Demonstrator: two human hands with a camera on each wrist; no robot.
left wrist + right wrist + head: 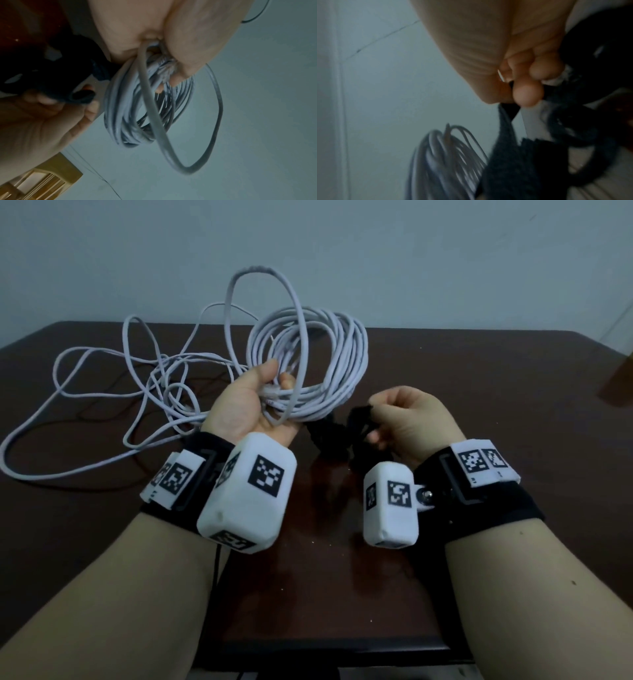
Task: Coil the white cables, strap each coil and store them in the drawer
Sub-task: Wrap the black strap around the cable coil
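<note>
My left hand (255,402) grips a coil of white cable (335,361) held upright above the dark table (479,378). One larger loose loop (263,273) sticks up from the coil. The left wrist view shows the same coil (120,108) passing between my thumb and fingers. Just right of the coil, my right hand (400,414) pinches black straps (356,419), which hang in a tangled bunch under it. In the right wrist view the fingertips (527,94) pinch a black strap (510,155) beside the coil (440,155). No drawer is in view.
A second white cable (102,392) lies loose and tangled on the table's left half, reaching towards the left edge. A pale wall rises behind the table. A wooden piece of furniture (42,180) shows in the left wrist view.
</note>
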